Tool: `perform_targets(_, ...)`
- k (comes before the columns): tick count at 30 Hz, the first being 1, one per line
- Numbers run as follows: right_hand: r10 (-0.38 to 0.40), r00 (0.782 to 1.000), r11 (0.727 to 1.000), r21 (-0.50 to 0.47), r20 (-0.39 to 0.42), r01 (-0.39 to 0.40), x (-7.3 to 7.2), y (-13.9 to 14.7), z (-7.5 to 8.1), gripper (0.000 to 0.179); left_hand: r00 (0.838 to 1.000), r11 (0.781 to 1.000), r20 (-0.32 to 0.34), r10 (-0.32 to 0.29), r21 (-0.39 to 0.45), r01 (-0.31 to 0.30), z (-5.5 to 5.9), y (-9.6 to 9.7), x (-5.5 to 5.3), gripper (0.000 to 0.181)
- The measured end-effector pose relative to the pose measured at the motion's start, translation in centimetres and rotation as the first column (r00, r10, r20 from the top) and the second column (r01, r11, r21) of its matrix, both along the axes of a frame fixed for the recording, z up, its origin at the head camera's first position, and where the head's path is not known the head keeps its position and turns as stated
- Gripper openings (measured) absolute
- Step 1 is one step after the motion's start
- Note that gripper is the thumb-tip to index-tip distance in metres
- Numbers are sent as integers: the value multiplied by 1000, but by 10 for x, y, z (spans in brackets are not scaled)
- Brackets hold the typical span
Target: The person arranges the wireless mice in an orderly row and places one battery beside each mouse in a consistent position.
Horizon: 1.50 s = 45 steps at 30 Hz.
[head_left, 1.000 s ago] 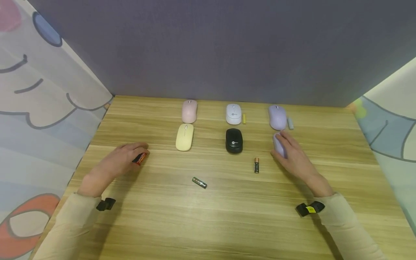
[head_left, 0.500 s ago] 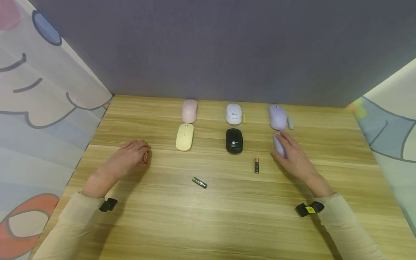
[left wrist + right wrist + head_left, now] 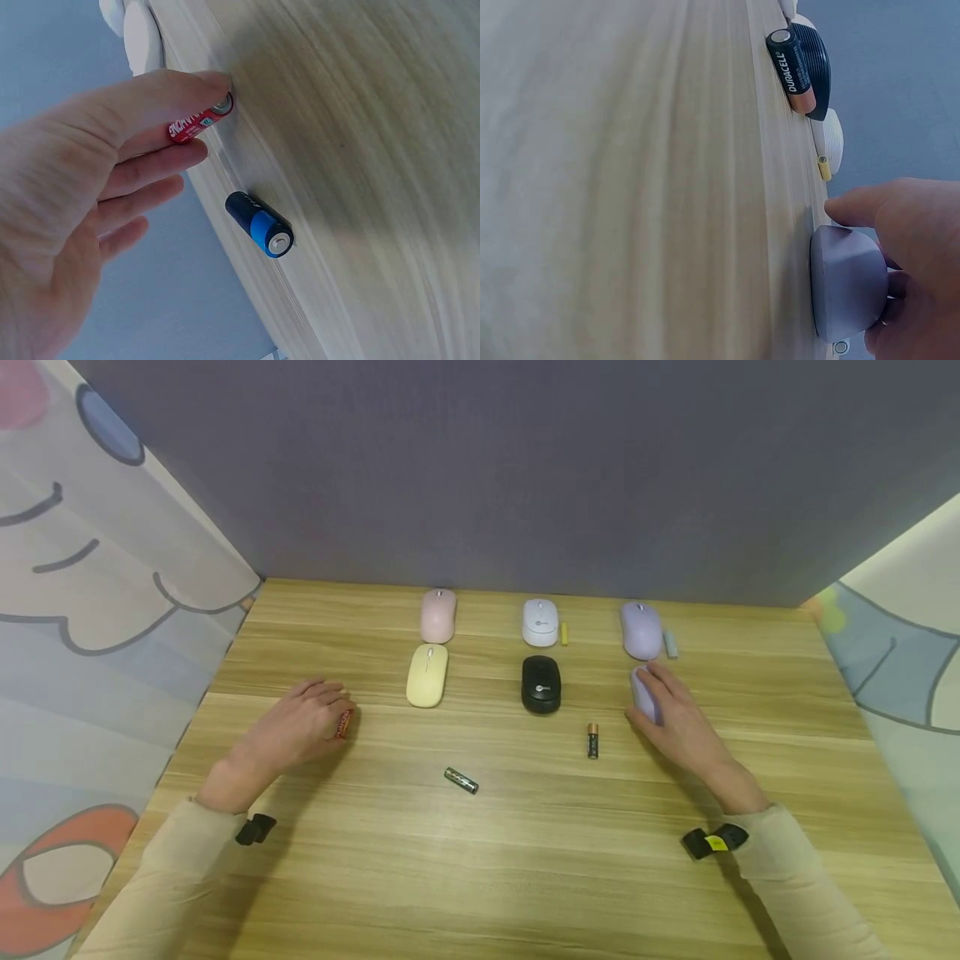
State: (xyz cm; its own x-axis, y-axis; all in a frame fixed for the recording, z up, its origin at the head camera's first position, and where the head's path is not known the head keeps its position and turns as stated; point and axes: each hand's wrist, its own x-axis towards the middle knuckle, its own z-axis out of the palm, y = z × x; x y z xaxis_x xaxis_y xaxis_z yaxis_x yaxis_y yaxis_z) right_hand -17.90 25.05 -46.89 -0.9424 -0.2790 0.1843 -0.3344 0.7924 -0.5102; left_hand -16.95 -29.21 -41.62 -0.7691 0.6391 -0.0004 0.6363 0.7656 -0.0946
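Note:
Between thumb and index finger, my left hand pinches a red battery just above the wooden table. The other left fingers are spread apart. A dark battery with a blue band lies below that hand in the left wrist view; in the head view the hand hides it. My right hand grips a light purple mouse from the sides, thumb on one side and fingers on the other, and the mouse rests on the table. Just left of this hand lies a black and copper battery.
A green battery lies mid-table. Farther back sit a yellow mouse, a black mouse, a pink mouse, a white mouse and another purple mouse. A small yellow battery and a grey one lie beside mice.
My left hand has moved a little to the right and away from me, and the red battery has turned in its fingers. The right hand and its mouse have stayed still.

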Motion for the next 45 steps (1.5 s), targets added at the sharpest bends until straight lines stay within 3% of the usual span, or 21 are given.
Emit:
perform_targets(9,13,999,1000,-7,-32,-13,0,-3,0,62,1000,1000,17,12,6,-12,1,1,-8,54)
perform_targets(15,11,999,1000,-6,-43,-11,1,-4,-1,62,999,996,45,3,90,-7,15,14,-21,47)
perform_targets(21,8,999,1000,-6,-48,-8,1,-5,-2,63,995,994,77,-58,101,50,30,36,-42,42)
perform_targets(30,-4,999,1000,3,-39,4,1,-7,-3,63,981,982,107,-162,112,149,38,68,-82,25)
perform_targets(34,-7,1000,1000,4,-23,7,2,-7,-2,63,976,986,150,-155,80,144,42,82,-97,29)
perform_targets(39,-16,1000,1000,10,6,16,3,-8,0,63,970,993,216,-107,68,95,46,98,-112,27)
perform_targets(45,-11,1000,1000,12,-22,11,4,-8,1,63,964,995,249,-87,59,74,47,117,-130,25)
